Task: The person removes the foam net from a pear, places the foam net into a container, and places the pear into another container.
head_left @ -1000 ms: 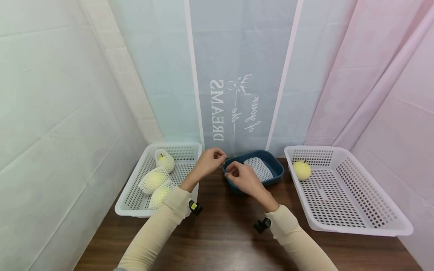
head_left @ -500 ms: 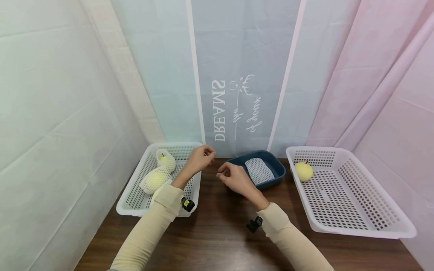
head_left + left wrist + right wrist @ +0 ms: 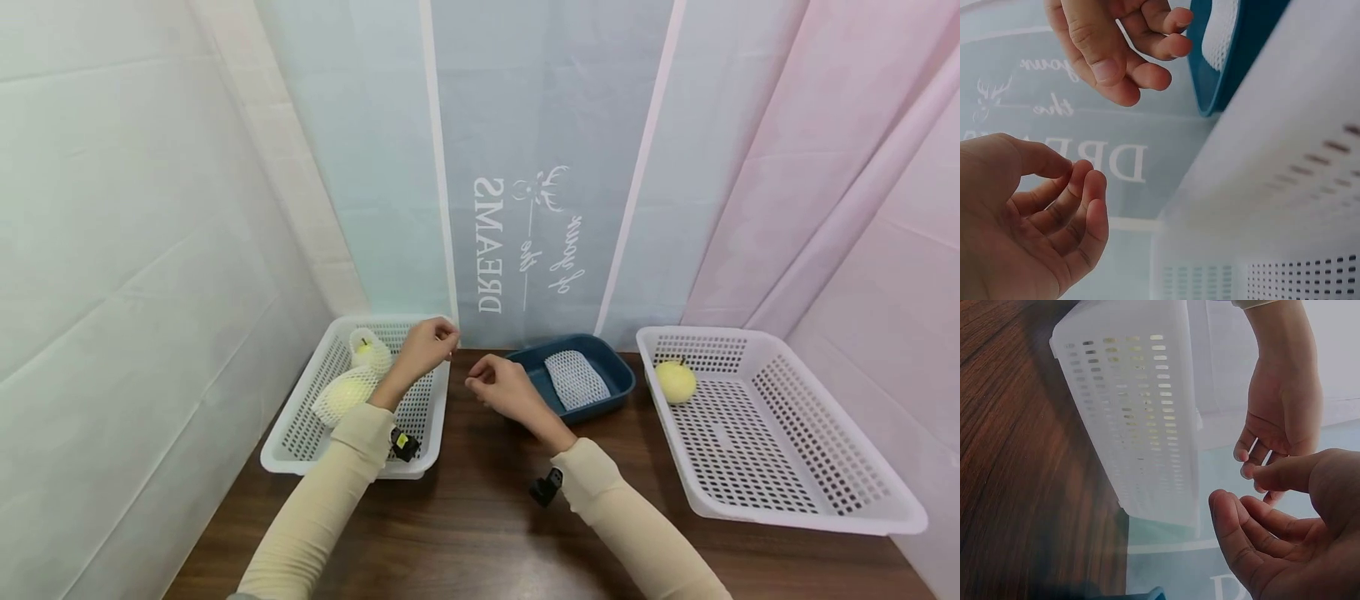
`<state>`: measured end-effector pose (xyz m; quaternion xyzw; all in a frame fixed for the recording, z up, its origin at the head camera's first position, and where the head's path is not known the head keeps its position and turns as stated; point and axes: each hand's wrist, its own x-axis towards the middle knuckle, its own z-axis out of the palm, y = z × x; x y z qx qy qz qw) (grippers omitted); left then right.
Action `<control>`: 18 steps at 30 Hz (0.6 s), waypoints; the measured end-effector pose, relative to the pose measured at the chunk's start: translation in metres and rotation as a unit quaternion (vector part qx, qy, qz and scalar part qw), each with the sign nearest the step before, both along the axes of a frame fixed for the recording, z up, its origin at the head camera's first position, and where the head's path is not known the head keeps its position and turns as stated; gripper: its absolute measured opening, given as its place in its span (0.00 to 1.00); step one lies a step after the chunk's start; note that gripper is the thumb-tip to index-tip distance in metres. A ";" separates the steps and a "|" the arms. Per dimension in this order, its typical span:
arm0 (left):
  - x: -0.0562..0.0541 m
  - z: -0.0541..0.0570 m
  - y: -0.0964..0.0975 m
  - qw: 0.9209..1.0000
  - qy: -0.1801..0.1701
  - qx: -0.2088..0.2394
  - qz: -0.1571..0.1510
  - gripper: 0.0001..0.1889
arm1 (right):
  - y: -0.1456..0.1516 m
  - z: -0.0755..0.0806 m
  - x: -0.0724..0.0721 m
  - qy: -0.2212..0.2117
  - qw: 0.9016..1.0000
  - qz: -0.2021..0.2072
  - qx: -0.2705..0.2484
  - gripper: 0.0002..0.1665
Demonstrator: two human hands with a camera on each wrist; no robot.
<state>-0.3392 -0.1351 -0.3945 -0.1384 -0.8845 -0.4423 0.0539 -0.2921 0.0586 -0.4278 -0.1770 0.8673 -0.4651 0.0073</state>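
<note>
My left hand [image 3: 422, 350] hovers over the right edge of the left white basket [image 3: 431, 404]. In the left wrist view its thumb tip meets or nearly meets a loosely curled index finger [image 3: 1079, 178], with nothing held. My right hand [image 3: 506, 387], also without anything in it, hangs in front of the blue basin [image 3: 611, 404], its fingers loosely bent. White foam netting [image 3: 576, 379] lies in that basin. Inside the left basket are pale yellow fruits in foam nets, one with a stem [image 3: 365, 350] and another [image 3: 345, 396] nearer; my left sleeve hides part of the basket.
A second white basket [image 3: 795, 517] stands on the right, with one bare yellow fruit [image 3: 676, 382] at its left end. Everything rests on a dark wooden table [image 3: 480, 517]. A printed curtain [image 3: 540, 125] closes off the back.
Both hands have moved left, away from the blue basin; the left now hovers at the left basket's edge. The basin's near-left part is still covered by the right hand. The fruits stay put.
</note>
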 end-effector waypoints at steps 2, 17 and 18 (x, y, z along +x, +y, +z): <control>0.000 0.000 -0.003 1.000 -0.005 -0.003 0.006 0.12 | -0.003 -0.001 -0.001 -0.001 1.000 -0.001 0.000 0.09; -0.007 -0.004 -0.023 0.997 -0.007 -0.054 0.051 0.14 | -0.021 -0.009 -0.010 -0.053 0.999 0.003 -0.002 0.12; -0.007 -0.004 -0.025 0.997 -0.009 -0.054 0.053 0.14 | -0.022 -0.011 -0.010 -0.056 0.998 0.002 0.001 0.13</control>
